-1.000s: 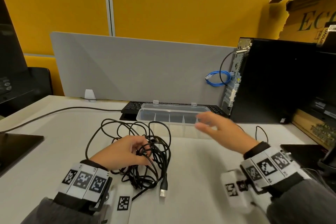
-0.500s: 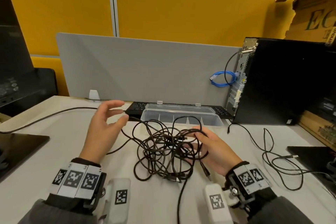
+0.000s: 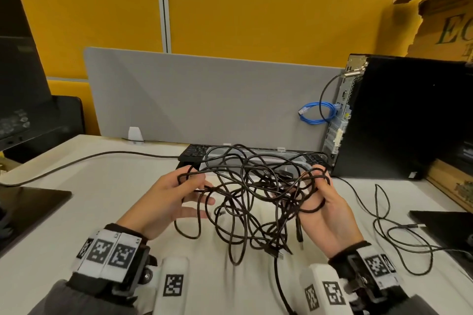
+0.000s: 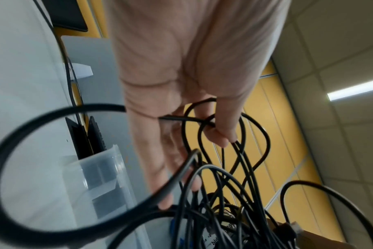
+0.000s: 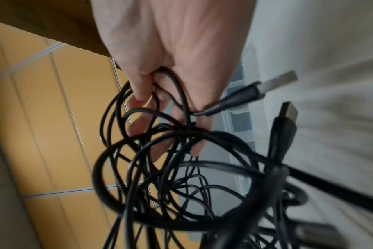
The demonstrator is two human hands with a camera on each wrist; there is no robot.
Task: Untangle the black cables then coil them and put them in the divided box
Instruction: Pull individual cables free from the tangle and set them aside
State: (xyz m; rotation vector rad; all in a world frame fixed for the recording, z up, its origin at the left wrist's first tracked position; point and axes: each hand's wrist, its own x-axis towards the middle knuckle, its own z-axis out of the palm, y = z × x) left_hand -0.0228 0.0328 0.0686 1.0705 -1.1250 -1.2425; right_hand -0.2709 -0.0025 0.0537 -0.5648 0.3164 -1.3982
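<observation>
A tangle of black cables (image 3: 253,197) hangs in the air between my two hands, above the white desk. My left hand (image 3: 176,194) pinches strands at the tangle's left side between thumb and fingers (image 4: 221,134); the other fingers stay fairly straight. My right hand (image 3: 325,199) grips loops on the right side, with cable wound over its fingers (image 5: 166,104). USB plugs (image 5: 273,86) dangle by the right palm. The clear divided box (image 3: 304,161) stands just behind the tangle, partly hidden by it.
A black keyboard (image 3: 194,152) lies behind the box against a grey divider (image 3: 204,100). A black computer tower (image 3: 399,120) stands at the right with a blue cable (image 3: 314,115). Another loose black cable (image 3: 399,233) sprawls on the desk at right. Monitor bases sit at both sides.
Both hands have lifted the tangle off the desk and spread it apart. The left hand, free half a second ago, now pinches strands of it.
</observation>
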